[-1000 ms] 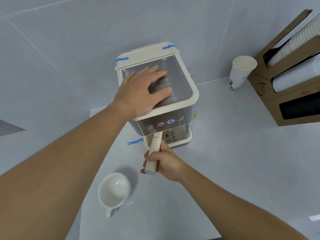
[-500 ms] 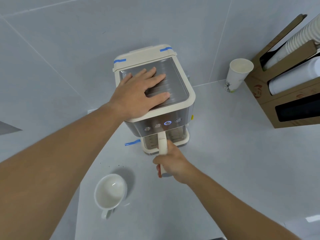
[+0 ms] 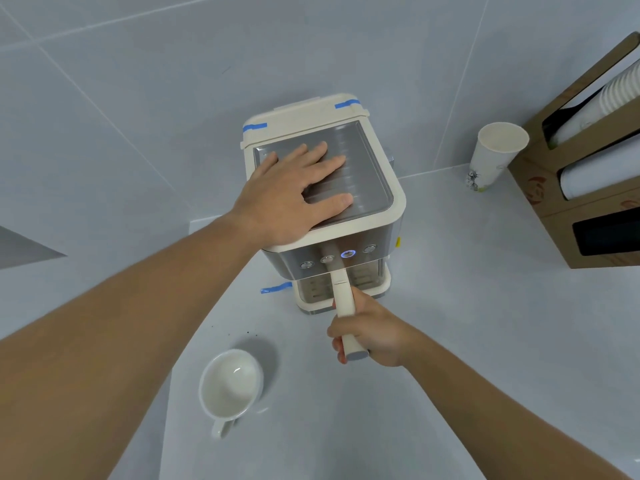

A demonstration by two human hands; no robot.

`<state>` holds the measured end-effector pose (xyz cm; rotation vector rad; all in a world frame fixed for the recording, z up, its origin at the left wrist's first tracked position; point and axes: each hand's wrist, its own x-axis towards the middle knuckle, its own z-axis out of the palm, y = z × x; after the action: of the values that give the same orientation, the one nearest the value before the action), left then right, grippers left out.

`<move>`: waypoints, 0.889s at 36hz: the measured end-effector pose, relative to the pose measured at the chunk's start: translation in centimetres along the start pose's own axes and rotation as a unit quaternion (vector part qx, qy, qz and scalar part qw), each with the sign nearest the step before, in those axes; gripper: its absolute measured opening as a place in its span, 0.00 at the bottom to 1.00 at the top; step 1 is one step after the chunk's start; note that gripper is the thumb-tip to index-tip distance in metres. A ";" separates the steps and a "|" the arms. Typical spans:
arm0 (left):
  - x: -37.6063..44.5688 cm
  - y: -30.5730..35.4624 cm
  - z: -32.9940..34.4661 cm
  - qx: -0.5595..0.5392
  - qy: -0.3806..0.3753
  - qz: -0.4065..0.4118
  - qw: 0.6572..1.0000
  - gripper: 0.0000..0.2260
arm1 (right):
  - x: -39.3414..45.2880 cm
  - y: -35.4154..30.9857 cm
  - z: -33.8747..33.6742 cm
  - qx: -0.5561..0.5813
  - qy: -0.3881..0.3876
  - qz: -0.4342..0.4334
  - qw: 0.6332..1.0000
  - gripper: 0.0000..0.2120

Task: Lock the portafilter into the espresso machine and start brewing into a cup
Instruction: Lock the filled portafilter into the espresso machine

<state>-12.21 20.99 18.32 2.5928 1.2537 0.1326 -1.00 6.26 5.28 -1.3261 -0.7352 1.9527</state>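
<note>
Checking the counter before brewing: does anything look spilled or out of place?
A few dark specks, possibly coffee grounds, lie on the counter between the white cup and the espresso machine. Nothing else stands out.

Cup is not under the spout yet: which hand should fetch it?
Left, probably. The left hand only rests on the machine, nearer the white mug; the right hand grips the portafilter handle.

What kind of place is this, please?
Probably a small coffee corner: a cream and steel espresso machine on a pale counter, and a brown cardboard dispenser holding stacked white paper cups.
</note>
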 end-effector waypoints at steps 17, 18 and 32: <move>0.0 0.0 0.3 -0.011 0.015 0.000 1.000 0.29 | -1.0 0.0 0.6 0.026 0.032 0.003 0.999 0.14; 0.0 0.0 0.3 -0.012 0.018 0.000 1.000 0.29 | -1.1 -0.1 0.6 0.028 0.040 0.005 0.999 0.13; -0.4 0.2 0.0 -0.006 0.031 0.008 0.999 0.26 | -3.4 -0.4 0.3 -0.010 0.122 0.006 0.992 0.12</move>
<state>-12.31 20.50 18.37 2.6077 1.2485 0.2246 -0.32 3.91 7.64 -1.5510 -0.6304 1.7548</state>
